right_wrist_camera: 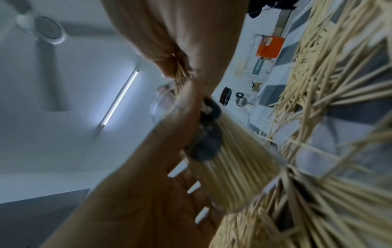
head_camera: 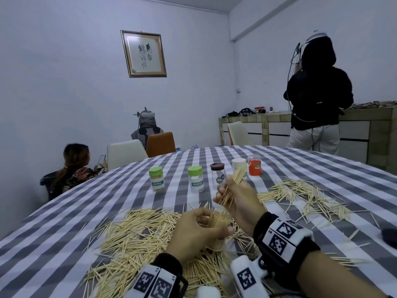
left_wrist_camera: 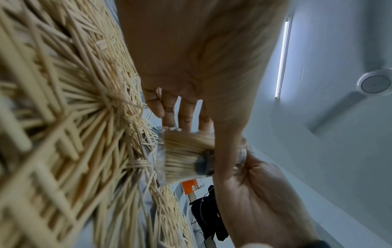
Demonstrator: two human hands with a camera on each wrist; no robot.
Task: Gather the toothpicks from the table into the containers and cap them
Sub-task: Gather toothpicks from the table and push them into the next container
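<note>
My left hand (head_camera: 199,229) grips a clear uncapped container (head_camera: 217,220) packed with toothpicks, low over the table. My right hand (head_camera: 238,196) pinches a bundle of toothpicks (head_camera: 235,181) just above its mouth, tips slanting down into it. The left wrist view shows my left hand (left_wrist_camera: 191,58) wrapped round the container (left_wrist_camera: 186,156) with my right hand (left_wrist_camera: 265,193) at its mouth. In the right wrist view, my right hand (right_wrist_camera: 165,47) squeezes the bundle (right_wrist_camera: 180,72) above the container (right_wrist_camera: 233,159). Loose toothpicks (head_camera: 137,233) lie heaped under both hands, and more toothpicks (head_camera: 300,194) are scattered to the right.
A row of capped containers stands behind my hands: two with green lids (head_camera: 156,178) (head_camera: 195,178), a brown-lidded jar (head_camera: 217,175), a white-lidded one (head_camera: 239,164), an orange one (head_camera: 255,165). A dark round object (head_camera: 390,235) sits at the table's right edge. Chairs and people are beyond the table.
</note>
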